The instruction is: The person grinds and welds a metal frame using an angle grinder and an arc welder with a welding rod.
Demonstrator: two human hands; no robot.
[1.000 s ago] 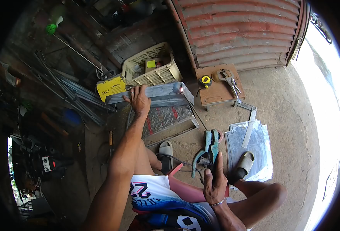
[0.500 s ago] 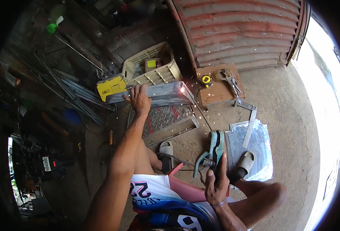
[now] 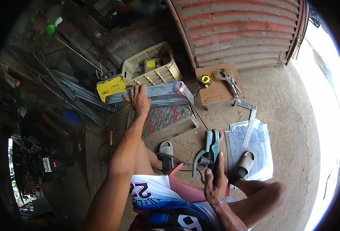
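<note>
My left hand (image 3: 140, 101) grips the left part of a long grey metal piece (image 3: 162, 96), fingers over its upper edge. That piece lies on a frame with a checkered plate (image 3: 168, 117). In my right hand (image 3: 216, 186) is a teal electrode holder (image 3: 213, 144), my index finger stretched along it; part of the grip is hidden. A thin rod (image 3: 200, 116) runs from the holder up to the metal piece's right end, where a small glow shows. A yellow tool part (image 3: 110, 88) sits beside the piece's left end.
Behind the piece stands a cream crate (image 3: 154, 79). A small wooden stool (image 3: 224, 92) at right bears a tape measure (image 3: 205, 80) and locking pliers (image 3: 231, 82). A metal square (image 3: 249, 129) lies partly over a grey sheet (image 3: 235, 142) by my foot. Metal bars (image 3: 75, 94) lie at left.
The flying sparks have nearly vanished and the bright spot at the piece's right end has dimmed. The electrode holder has shifted slightly left and tilted. My left hand has stayed in place.
</note>
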